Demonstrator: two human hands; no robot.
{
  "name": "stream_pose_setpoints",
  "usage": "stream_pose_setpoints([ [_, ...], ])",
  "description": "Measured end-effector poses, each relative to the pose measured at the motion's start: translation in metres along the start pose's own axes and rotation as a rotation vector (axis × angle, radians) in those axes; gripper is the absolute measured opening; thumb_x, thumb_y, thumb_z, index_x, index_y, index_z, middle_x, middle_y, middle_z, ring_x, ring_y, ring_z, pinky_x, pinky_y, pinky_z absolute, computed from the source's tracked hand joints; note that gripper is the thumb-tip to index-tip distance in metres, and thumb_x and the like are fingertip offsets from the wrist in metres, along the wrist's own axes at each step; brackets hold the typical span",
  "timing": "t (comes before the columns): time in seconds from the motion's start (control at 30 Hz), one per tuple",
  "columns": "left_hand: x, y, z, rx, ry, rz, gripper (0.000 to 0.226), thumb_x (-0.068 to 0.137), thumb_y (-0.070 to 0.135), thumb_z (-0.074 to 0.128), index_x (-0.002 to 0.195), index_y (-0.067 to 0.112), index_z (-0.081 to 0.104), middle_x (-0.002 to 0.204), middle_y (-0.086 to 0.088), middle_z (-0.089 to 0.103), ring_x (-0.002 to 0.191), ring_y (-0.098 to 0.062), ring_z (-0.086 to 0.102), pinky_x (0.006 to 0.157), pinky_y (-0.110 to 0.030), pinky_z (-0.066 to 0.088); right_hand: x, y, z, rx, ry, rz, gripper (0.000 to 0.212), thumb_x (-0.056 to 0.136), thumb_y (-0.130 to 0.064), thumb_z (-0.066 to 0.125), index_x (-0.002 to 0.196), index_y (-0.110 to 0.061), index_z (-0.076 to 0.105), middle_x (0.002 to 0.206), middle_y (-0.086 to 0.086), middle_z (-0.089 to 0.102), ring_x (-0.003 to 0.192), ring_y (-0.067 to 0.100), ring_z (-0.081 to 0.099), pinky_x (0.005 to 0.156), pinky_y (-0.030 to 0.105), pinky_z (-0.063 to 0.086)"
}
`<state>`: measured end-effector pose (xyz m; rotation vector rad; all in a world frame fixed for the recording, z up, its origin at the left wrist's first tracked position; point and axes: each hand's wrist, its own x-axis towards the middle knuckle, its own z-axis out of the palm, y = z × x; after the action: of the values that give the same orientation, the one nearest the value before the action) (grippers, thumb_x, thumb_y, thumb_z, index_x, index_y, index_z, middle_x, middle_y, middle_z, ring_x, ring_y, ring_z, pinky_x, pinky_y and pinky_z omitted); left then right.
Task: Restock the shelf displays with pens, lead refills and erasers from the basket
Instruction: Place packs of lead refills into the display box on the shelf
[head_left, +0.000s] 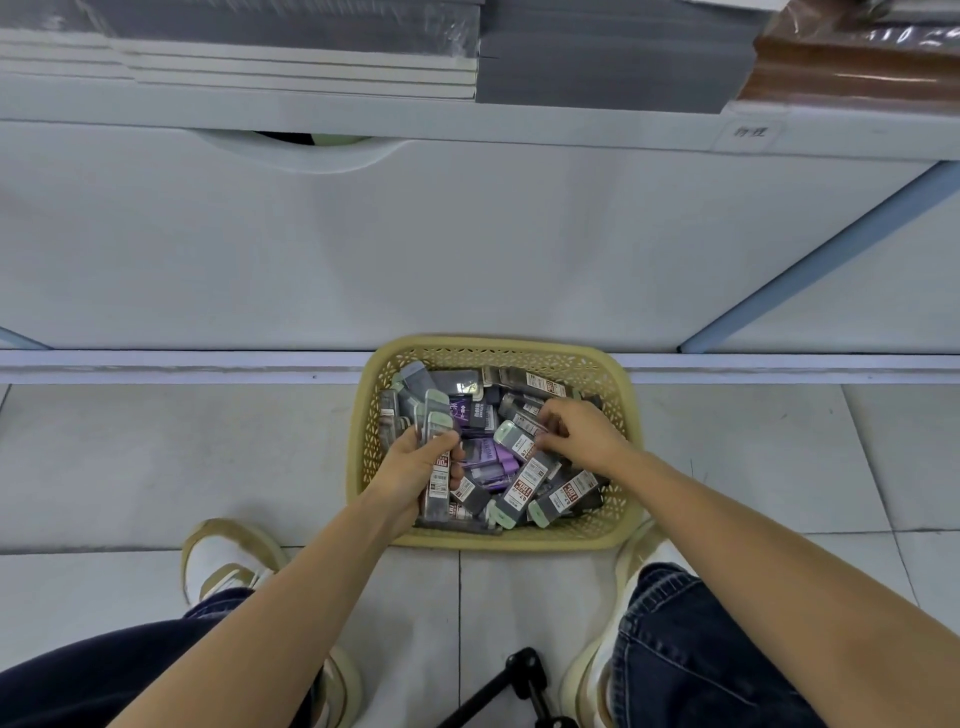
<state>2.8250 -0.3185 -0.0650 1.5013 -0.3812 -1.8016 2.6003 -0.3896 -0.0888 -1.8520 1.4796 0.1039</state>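
Observation:
A yellow perforated basket (626, 421) stands on the floor against the shelf base, filled with several grey and purple lead refill cases (519, 486). My left hand (415, 467) grips a stack of grey refill cases (435, 441) over the basket's left side. My right hand (576, 434) reaches into the middle of the basket, and its fingertips pinch a grey refill case (519, 444) lying in the pile. No pens or erasers can be told apart in the basket.
A white shelf unit front (467, 249) rises behind the basket, with stacked notebooks (291, 57) on the shelf above. My shoes (228, 561) and jeans flank the basket on the tiled floor. A black stand (524, 686) lies between my feet.

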Motion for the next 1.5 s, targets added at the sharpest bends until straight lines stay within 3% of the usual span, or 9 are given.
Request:
stream_pose_setpoints([
  [0.17,0.003,0.001,-0.002,-0.009,0.008,0.002,0.002,0.097,0.008,0.054,0.099,0.007,0.054,0.070,-0.007,0.062,0.054,-0.016,0.057,0.050,-0.026,0.051,0.006,-0.007,-0.019,0.222,0.117,-0.039,0.011,0.092,-0.020,0.063,0.102,-0.016,0.065,0.099,0.000,0.069,0.088,0.015,0.064,0.083,0.032,0.051],
  [0.3,0.003,0.002,-0.003,-0.006,0.016,0.000,0.001,0.097,0.009,0.055,0.098,0.008,0.054,0.070,-0.007,0.063,0.055,-0.016,0.057,0.051,-0.027,0.051,0.014,-0.016,-0.016,0.064,-0.185,-0.070,0.019,0.088,-0.024,0.069,0.105,-0.017,0.067,0.110,-0.002,0.066,0.101,0.015,0.060,0.091,0.033,0.047],
  [0.53,0.001,0.002,-0.004,-0.001,0.038,0.016,0.004,0.098,0.007,0.053,0.095,0.009,0.056,0.070,-0.007,0.062,0.056,-0.017,0.055,0.058,-0.031,0.049,0.011,-0.014,0.000,-0.141,-0.119,-0.145,0.026,0.084,-0.033,0.072,0.105,-0.020,0.067,0.110,-0.002,0.051,0.101,0.013,0.047,0.086,0.029,0.039],
  [0.8,0.000,0.002,-0.004,-0.003,0.058,-0.002,0.004,0.097,0.005,0.054,0.096,0.008,0.056,0.068,-0.006,0.062,0.055,-0.016,0.055,0.053,-0.028,0.050,0.001,-0.007,-0.017,-0.003,-0.349,0.008,0.037,0.082,-0.027,0.075,0.113,-0.017,0.058,0.102,-0.003,0.059,0.094,0.017,0.058,0.085,0.032,0.050],
  [1.0,-0.002,0.005,-0.006,0.002,0.113,-0.019,0.002,0.094,0.003,0.057,0.095,0.005,0.057,0.067,-0.008,0.063,0.049,-0.014,0.054,0.046,-0.024,0.050,0.004,-0.013,-0.042,0.035,-0.526,0.086,0.016,0.086,-0.023,0.070,0.098,-0.014,0.074,0.095,-0.003,0.069,0.091,0.017,0.062,0.087,0.032,0.049],
  [1.1,-0.005,0.008,-0.005,0.021,0.147,-0.010,0.002,0.093,0.003,0.060,0.094,0.001,0.061,0.064,-0.007,0.064,0.044,-0.011,0.052,0.042,-0.022,0.048,0.004,-0.013,-0.063,0.218,-0.379,0.107,0.015,0.089,-0.014,0.064,0.101,-0.006,0.070,0.102,0.010,0.069,0.095,0.027,0.064,0.089,0.038,0.052],
  [1.27,-0.017,0.026,0.011,-0.040,0.169,0.083,0.010,0.084,0.012,0.074,0.090,0.005,0.070,0.072,-0.007,0.068,0.048,-0.010,0.055,0.046,-0.022,0.049,0.002,-0.049,-0.095,0.715,-0.130,0.053,0.026,0.092,-0.011,0.062,0.115,0.000,0.063,0.092,0.002,0.067,0.073,0.005,0.062,0.064,0.014,0.050],
  [1.37,-0.028,0.049,0.029,-0.246,0.131,0.172,0.012,0.083,0.009,0.073,0.077,0.019,0.076,0.068,-0.004,0.067,0.047,-0.010,0.055,0.044,-0.022,0.049,-0.003,-0.074,-0.098,0.711,-0.137,-0.021,0.022,0.093,-0.010,0.060,0.113,-0.001,0.062,0.094,0.001,0.066,0.075,0.005,0.060,0.065,0.014,0.050],
  [1.5,-0.040,0.069,0.036,-0.345,0.235,0.279,0.008,0.083,0.009,0.074,0.082,0.012,0.067,0.059,-0.001,0.064,0.045,-0.009,0.052,0.042,-0.023,0.048,-0.016,-0.095,-0.099,0.613,-0.167,-0.126,0.010,0.095,-0.017,0.059,0.105,-0.017,0.062,0.106,0.000,0.067,0.092,0.010,0.063,0.074,0.013,0.050],
])
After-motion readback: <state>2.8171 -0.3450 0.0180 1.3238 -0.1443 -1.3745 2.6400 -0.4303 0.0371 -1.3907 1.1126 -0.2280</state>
